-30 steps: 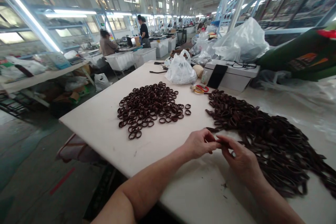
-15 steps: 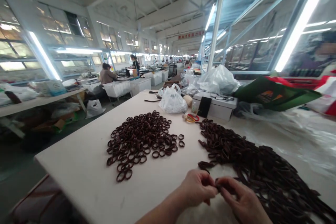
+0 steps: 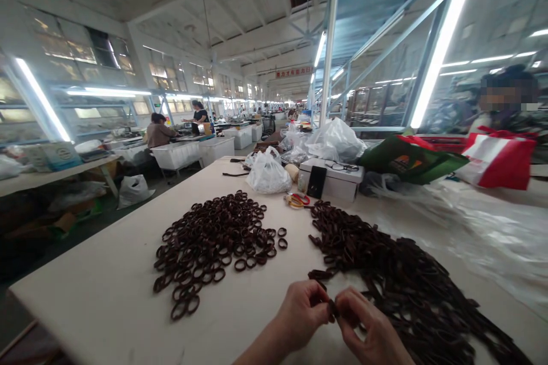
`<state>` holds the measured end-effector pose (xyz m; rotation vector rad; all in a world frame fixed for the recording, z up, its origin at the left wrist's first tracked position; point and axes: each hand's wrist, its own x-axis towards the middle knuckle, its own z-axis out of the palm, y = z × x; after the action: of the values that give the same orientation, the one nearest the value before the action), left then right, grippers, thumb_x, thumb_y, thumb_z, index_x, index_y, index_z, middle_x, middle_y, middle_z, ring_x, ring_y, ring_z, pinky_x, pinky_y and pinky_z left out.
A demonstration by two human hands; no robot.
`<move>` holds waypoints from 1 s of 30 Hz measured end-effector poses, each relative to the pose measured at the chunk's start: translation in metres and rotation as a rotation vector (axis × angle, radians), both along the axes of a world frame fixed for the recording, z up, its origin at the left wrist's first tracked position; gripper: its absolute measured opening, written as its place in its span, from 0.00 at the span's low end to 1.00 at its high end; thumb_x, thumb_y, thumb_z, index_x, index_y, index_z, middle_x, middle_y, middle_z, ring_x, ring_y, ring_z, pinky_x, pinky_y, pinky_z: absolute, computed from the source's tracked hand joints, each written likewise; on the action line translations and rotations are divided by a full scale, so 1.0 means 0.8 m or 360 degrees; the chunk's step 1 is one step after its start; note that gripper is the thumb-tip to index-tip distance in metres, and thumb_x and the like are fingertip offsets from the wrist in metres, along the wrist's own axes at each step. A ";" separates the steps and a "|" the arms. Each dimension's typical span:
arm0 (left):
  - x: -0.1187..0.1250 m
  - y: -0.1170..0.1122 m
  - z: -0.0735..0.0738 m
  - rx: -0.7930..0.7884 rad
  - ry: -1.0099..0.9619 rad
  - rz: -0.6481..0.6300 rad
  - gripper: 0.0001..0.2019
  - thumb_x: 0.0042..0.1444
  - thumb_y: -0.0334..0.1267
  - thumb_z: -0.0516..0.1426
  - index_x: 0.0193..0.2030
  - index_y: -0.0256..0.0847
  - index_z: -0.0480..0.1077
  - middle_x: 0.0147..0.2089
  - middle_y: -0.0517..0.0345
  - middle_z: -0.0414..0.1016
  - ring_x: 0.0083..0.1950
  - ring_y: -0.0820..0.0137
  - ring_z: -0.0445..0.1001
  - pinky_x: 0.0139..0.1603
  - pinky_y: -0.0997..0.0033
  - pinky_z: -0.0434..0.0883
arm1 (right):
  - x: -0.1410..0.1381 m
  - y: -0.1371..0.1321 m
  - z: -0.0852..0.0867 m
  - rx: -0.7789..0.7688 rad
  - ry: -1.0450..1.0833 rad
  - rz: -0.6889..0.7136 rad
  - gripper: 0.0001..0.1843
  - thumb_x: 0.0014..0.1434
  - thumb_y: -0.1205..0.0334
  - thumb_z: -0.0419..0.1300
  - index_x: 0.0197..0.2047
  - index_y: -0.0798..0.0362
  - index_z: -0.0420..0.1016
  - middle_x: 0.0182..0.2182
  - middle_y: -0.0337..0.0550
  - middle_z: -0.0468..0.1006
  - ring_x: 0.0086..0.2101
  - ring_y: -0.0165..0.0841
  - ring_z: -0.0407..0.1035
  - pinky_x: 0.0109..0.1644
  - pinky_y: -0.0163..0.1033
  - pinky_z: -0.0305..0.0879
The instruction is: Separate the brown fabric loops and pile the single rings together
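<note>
Low at the front of the table, my left hand (image 3: 303, 312) and my right hand (image 3: 363, 319) meet fingertip to fingertip. Both pinch one small dark brown loop (image 3: 332, 310), mostly covered by the fingers. To the left lies a pile of round, opened dark brown loops (image 3: 214, 234). On the right, close to my right hand, spreads a larger heap of flattened dark brown loops (image 3: 394, 262). A few pieces (image 3: 319, 275) from that heap lie just beyond my left hand.
Scissors with red and yellow handles (image 3: 297, 200) lie past the heap. Behind them stand a knotted white plastic bag (image 3: 269, 171), a black phone (image 3: 317, 182) and a white box (image 3: 342, 179) with glasses on top. A green bag (image 3: 411, 159) and clear plastic sheeting (image 3: 492, 234) occupy the right.
My view has turned slightly right, so the table and piles appear shifted left. Both hands stay together on the small loop, which now shows a little more between the fingertips.
</note>
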<state>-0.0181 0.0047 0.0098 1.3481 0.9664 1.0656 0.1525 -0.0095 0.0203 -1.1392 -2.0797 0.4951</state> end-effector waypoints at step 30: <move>0.003 -0.015 0.024 0.0515 0.0922 0.0291 0.07 0.49 0.26 0.54 0.33 0.41 0.63 0.22 0.69 0.62 0.23 0.76 0.63 0.26 0.79 0.57 | -0.014 -0.004 0.012 -0.0300 0.0003 -0.0473 0.03 0.50 0.64 0.53 0.30 0.51 0.66 0.23 0.35 0.71 0.25 0.30 0.64 0.31 0.33 0.57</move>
<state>-0.0161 -0.0074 0.0291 1.9251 1.4022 1.0135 0.1415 -0.0131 0.0303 -1.5271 -1.8479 0.5538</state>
